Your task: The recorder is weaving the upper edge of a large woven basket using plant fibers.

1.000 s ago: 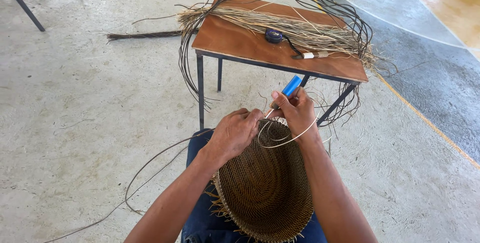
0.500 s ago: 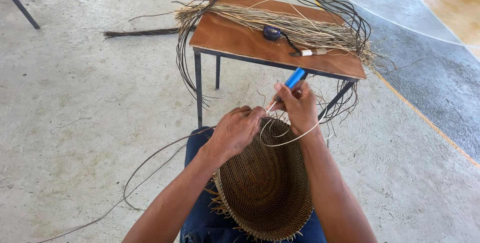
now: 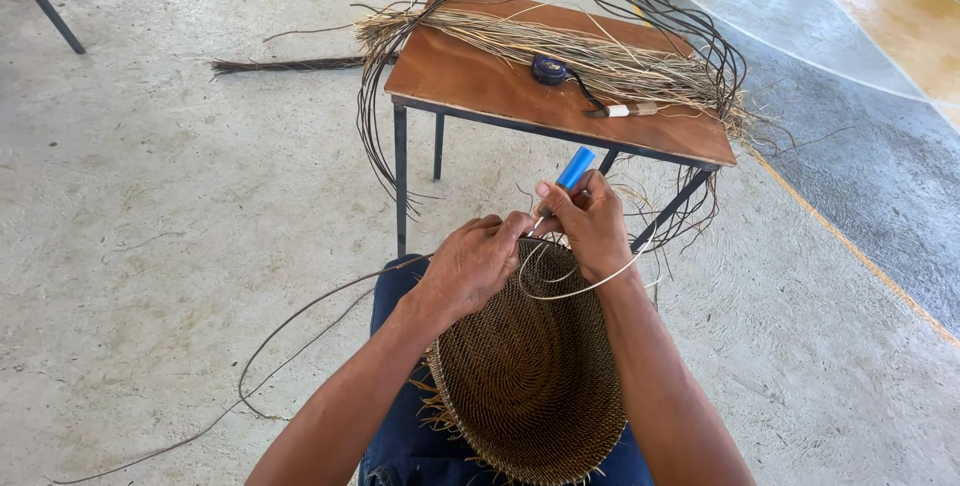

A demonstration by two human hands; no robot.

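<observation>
Hands on coarse oval woven basket point(image 3: 530, 386) rim: left hand point(image 3: 468, 264) pinching, right hand point(image 3: 590, 221) gripping blue-handled tool point(image 3: 574, 168) (smooth).

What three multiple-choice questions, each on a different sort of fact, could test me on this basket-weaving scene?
1. Where does the bundle of pale straw fibres lie?
A. on the brown wooden table
B. on the floor
C. in the basket

2. What colour is the tool handle in the right hand?
A. red
B. blue
C. green

3. How is the brown woven oval basket placed?
A. hanging
B. on the table
C. on the person's lap

Answers: 1 A, the fibres stretch across the tabletop; 2 B, the handle is bright blue; 3 C, it rests on the thighs, the left hand at its rim.
</observation>
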